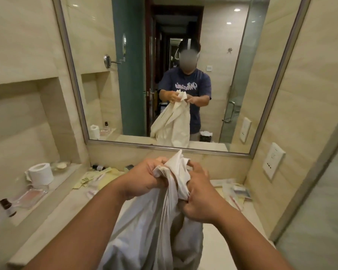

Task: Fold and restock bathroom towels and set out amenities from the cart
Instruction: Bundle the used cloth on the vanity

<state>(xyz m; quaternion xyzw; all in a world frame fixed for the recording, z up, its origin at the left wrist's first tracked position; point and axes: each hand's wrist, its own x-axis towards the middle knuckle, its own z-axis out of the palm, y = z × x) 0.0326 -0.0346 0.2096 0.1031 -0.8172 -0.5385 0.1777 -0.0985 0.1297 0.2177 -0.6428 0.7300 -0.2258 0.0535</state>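
Towel (144, 230) vertical lengthwise, bunched end uppermost

Navy short-sleeved T-shirt (202, 82), pale script lettering (185, 86) across the chest, seen in reflection. Both forearms (90, 221) bare below the sleeves.

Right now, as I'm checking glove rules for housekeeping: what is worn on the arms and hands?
No gloves, watch or bracelet on the left hand or right hand; both forearms are bare, without sleeves. The mirror shows a dark blue short-sleeved T-shirt with pale lettering.
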